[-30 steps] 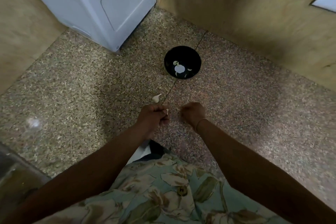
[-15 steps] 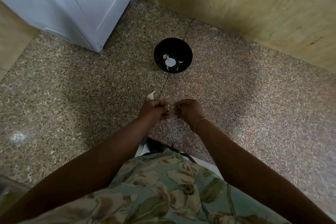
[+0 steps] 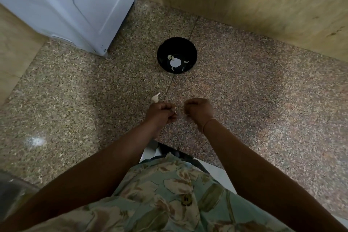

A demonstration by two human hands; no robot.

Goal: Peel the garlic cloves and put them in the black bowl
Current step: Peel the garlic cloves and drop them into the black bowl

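Left hand round clove (mostly hidden)

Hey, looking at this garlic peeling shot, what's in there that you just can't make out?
In the head view:
- clove in the left hand: only a tip shows, curled fingers cover the rest.
- right hand: curled fingers hide whether it pinches skin.
- pale bits in the black bowl: too small to count.
- pale piece on the floor: clove or skin, too small to tell.

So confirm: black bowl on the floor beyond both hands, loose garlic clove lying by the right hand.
Wrong hand: the head view shows the loose garlic clove by the left hand. The black bowl is beyond both hands, on the floor.
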